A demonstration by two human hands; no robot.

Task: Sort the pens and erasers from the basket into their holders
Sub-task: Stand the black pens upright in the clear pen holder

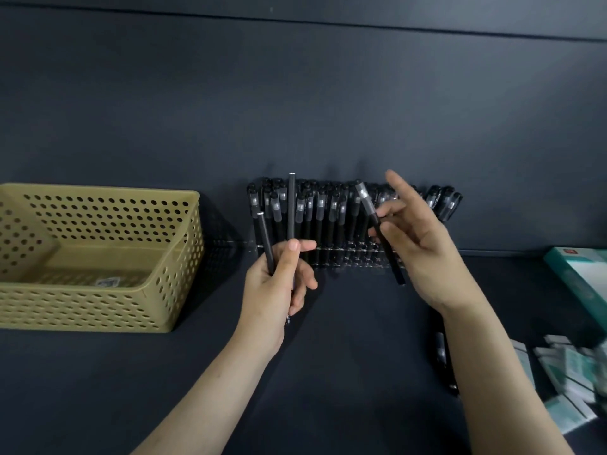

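The big dark table (328,372) fills the bottom of the frame and meets a dark wall (295,93) behind it. At the left sits a tan basket (82,307) full of little holes. Its left side is cut off by the edge, and a small sticker shows on its floor. In the middle, against the wall, is a clear pen holder (348,257) with a row of black pens (320,211) standing up in it. The clear holder is hard to see, and both hands hide part of it. At the right edge a green box (578,280) is cut off. In the lower right lie white and green erasers (565,366), very blurry. One more lying pen (441,348) is on the table, half hidden behind the right arm. The left hand (279,284) is curled round two pens in front of the holder: a tall pen (291,208) that points straight up and a leaning pen (265,241) that tips to the left. The right hand (423,247) pinches a third pen (374,221) between thumb and fingers, tilted, with its pointer finger sticking up.
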